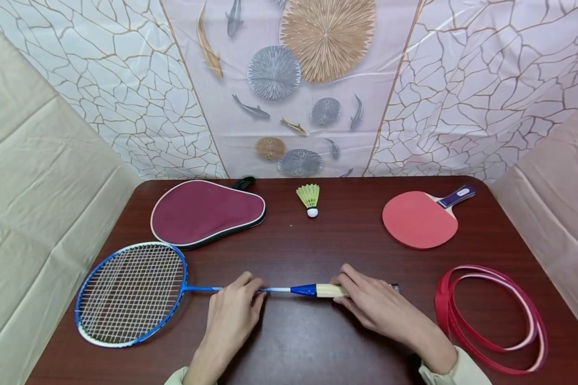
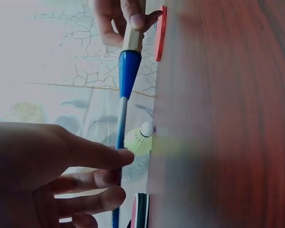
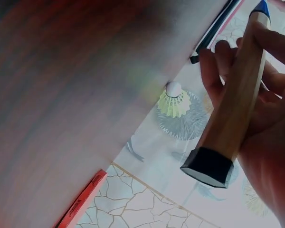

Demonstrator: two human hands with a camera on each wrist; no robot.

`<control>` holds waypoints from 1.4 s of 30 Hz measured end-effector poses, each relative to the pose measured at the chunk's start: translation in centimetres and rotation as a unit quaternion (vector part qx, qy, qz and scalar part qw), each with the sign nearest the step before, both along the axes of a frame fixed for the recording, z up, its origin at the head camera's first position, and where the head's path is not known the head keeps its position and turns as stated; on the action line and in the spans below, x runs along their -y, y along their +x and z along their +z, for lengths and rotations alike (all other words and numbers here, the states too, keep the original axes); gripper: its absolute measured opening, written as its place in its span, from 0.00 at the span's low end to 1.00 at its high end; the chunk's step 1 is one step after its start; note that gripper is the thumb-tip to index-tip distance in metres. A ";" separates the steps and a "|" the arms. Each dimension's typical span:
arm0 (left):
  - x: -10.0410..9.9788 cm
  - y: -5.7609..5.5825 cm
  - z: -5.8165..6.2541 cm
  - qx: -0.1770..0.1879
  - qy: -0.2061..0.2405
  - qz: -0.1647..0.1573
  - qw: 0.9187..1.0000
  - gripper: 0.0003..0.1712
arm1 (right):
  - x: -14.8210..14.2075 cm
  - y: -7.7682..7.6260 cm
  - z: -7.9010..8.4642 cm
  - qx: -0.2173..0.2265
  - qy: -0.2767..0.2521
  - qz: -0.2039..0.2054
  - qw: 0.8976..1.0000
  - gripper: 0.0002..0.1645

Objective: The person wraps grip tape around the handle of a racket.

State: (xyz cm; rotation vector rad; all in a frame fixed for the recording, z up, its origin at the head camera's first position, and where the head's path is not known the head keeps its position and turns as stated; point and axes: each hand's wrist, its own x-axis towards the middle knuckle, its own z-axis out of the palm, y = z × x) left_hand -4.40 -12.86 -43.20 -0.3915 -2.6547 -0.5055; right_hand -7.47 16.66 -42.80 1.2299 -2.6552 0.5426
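A blue and white badminton racket (image 1: 276, 289) lies crosswise before me, its strung head (image 1: 132, 294) to the left and its wooden handle (image 3: 235, 95) to the right. My left hand (image 1: 233, 310) pinches the thin shaft between thumb and fingers, about midway along it. With the thumb on one side and fingers on the other, my right hand (image 1: 373, 305) grips the handle. The black end cap (image 3: 209, 166) sticks out past that hand in the right wrist view. In the left wrist view, the blue cone (image 2: 129, 73) shows between the two hands.
On the brown table (image 1: 289, 342), a maroon paddle case (image 1: 204, 214) lies at the back left, close to the racket head. A yellow shuttlecock (image 1: 309, 199) is at the back middle. Right of it are a red table tennis paddle (image 1: 420, 220) and a coiled red strap (image 1: 443, 302).
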 end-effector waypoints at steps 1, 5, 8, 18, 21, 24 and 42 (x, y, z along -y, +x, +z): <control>-0.1 0.1 0.2 -0.002 0.005 0.008 1.000 0.11 | 0.0 0.0 0.0 0.003 -0.004 0.001 1.000 0.16; -0.4 0.4 0.7 -0.034 0.031 0.052 0.998 0.15 | -0.1 -0.1 0.1 0.008 -0.032 0.001 0.999 0.17; -0.5 0.6 1.0 -0.074 0.059 0.087 0.992 0.13 | -0.2 -0.1 0.3 0.016 -0.060 -0.006 0.998 0.17; -2.5 -0.3 0.4 0.144 0.472 -0.126 0.860 0.15 | -0.4 0.1 0.9 0.066 -0.114 -0.016 0.991 0.18; -3.4 -0.6 -0.1 0.201 0.553 -0.171 0.790 0.15 | -0.2 0.0 1.0 0.066 -0.123 -0.009 0.990 0.19; -4.0 -0.7 -0.6 0.205 0.579 -0.186 0.767 0.13 | 0.1 -0.1 1.1 0.063 -0.129 0.002 0.990 0.19; -5.4 -0.2 -1.9 0.171 0.647 -0.231 0.706 0.12 | 0.4 0.2 0.8 0.102 -0.126 0.040 0.986 0.14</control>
